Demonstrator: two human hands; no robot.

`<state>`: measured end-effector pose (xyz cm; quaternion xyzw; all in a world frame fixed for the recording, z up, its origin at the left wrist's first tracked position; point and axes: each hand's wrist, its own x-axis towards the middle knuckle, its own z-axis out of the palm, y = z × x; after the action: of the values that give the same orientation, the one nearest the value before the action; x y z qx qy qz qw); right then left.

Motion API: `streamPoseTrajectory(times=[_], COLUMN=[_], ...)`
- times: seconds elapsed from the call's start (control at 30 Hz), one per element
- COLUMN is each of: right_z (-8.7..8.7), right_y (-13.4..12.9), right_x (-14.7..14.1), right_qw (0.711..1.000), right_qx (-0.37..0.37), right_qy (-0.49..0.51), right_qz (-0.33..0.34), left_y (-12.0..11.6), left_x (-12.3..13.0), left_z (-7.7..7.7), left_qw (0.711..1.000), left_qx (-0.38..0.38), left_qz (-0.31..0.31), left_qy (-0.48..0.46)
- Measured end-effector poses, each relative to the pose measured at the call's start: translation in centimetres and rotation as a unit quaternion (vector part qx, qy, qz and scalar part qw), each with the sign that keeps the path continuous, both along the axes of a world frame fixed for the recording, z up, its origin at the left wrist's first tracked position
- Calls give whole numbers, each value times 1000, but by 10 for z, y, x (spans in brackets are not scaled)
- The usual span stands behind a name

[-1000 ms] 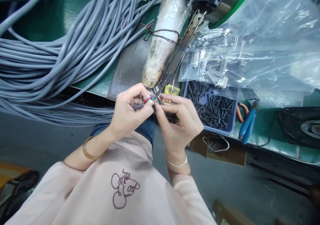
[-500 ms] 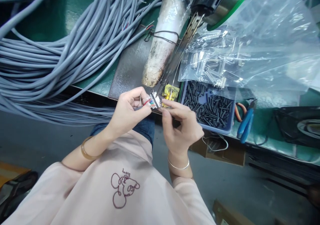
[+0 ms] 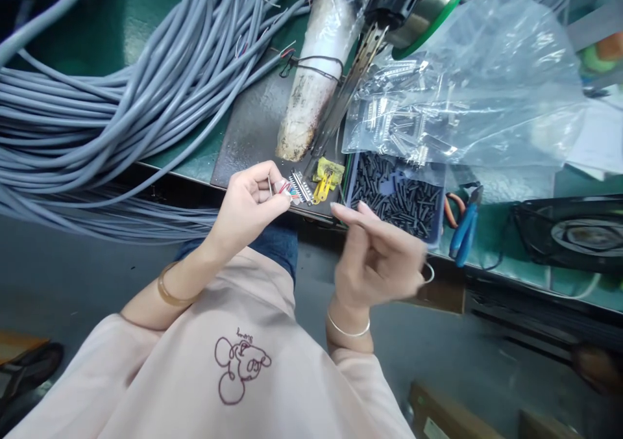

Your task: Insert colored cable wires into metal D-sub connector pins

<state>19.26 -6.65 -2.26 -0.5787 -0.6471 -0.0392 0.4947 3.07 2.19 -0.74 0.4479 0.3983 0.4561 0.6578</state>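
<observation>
My left hand (image 3: 253, 199) is closed in a pinch on the thin coloured wires (image 3: 283, 191) at the back of a small metal multi-pin connector (image 3: 300, 187). The connector sticks out past my fingertips, over the front edge of a dark plate. To its right, my right hand (image 3: 377, 250) is apart from it, slightly blurred, with the index finger stretched out, the thumb apart from it and nothing visible held. Between the hands and a little beyond them sits a yellow clip-like piece (image 3: 325, 180). Above the connector, the metal tip of a soldering iron (image 3: 343, 95) slants down.
Grey cables (image 3: 146, 114) with stripped ends cover the left of the bench. A wrapped white tube (image 3: 311, 82) stands before the dark plate (image 3: 243, 134). Right are a bag of connectors (image 3: 467, 95), a blue box (image 3: 440, 212) of black sleeves, cutters (image 3: 464, 228) and a fan (image 3: 574, 234).
My right hand has drawn away from the connector, to the right and towards me, with its fingers parting. My left hand keeps its pinch in nearly the same place. The view has shifted slightly.
</observation>
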Motion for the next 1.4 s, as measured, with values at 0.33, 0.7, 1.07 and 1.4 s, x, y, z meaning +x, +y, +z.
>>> streamPoseTrajectory(times=[0.33, 0.7, 1.07, 1.4], right_z=[2, 5, -10, -13], right_y=[39, 42, 32, 23], right_x=[-20, -19, -3, -1], right_qw=[999, 998, 975, 969], right_qx=[-3, 6, 133, 10], right_qy=[-6, -10, 152, 63], right_qz=[49, 56, 90, 238], left_y=[3, 2, -3, -11], left_x=[9, 8, 4, -25], left_z=[2, 7, 5, 17], left_qw=[999, 997, 999, 984], left_qx=[23, 56, -29, -79], left_qz=[32, 47, -4, -161], left_qy=[22, 33, 34, -5])
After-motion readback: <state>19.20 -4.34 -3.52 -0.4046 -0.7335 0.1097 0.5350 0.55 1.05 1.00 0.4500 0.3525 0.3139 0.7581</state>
